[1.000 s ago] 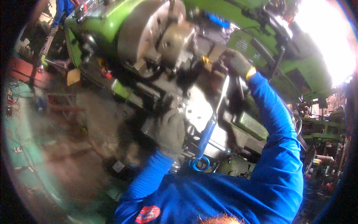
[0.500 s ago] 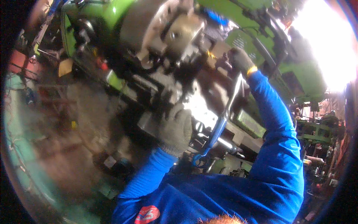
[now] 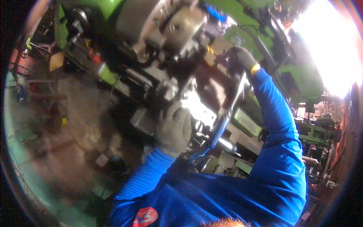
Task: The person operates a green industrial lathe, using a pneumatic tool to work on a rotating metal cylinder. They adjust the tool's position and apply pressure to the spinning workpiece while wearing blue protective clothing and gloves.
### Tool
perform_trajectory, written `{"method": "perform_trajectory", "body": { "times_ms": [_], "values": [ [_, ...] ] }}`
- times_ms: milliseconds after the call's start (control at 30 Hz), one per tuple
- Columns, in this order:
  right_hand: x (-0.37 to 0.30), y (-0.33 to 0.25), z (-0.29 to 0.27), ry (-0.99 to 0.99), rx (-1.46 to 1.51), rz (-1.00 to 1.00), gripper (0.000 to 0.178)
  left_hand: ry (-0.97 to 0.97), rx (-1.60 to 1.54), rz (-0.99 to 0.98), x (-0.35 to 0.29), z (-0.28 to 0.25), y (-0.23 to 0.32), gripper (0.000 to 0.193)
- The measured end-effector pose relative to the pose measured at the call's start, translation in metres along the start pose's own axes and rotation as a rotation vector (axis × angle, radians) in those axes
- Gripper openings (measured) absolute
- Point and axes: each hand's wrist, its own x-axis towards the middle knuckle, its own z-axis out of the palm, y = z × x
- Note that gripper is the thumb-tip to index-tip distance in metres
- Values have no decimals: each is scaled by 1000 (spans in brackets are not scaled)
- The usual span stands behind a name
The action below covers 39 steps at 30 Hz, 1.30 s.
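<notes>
Both my hands wear grey knit gloves. My left hand point(image 3: 174, 130) is closed over a part of the machine's metal carriage, and its fingers hide what they grip. Farther off to the right, my right hand point(image 3: 244, 60) is closed at a dark fitting point(image 3: 224, 60) on the green machine point(image 3: 247, 36); blur hides what the fingers hold. Between my hands slants a long bar, its blue lower part point(image 3: 219, 134) leading up to a shiny metal end. Bright bare metal point(image 3: 198, 106) lies just right of my left hand.
A big rounded grey housing point(image 3: 134, 22) and a pale metal block point(image 3: 183, 28) stand ahead of my hands. A yellow coil point(image 3: 210, 50) sits left of the right hand. The brown floor point(image 3: 64, 147) stretches left, and strong light point(image 3: 329, 45) glares at the upper right.
The view has shifted slightly, so the machine and floor sit a little farther left. Both hands keep their places on the machine, with no visible change of grip.
</notes>
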Motion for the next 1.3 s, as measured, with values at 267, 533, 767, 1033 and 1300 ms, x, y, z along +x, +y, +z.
{"method": "perform_trajectory", "body": {
  "times_ms": [267,533,767,1033,1300],
  "values": [
    [12,34,26,154,-286,-218,18,3,-37,25,0,1,-3,19],
    [22,28,21,-56,-21,219,35,-31,-38,3,0,-3,-1,20],
    [21,-13,10,60,-416,89,51,6,-59,20,-1,0,-5,19],
    [28,-5,-14,167,-616,-351,30,54,-48,18,0,3,-2,23],
    [-19,30,-31,606,-345,245,38,-94,-24,232,70,-14,17,30]
  ]
}}
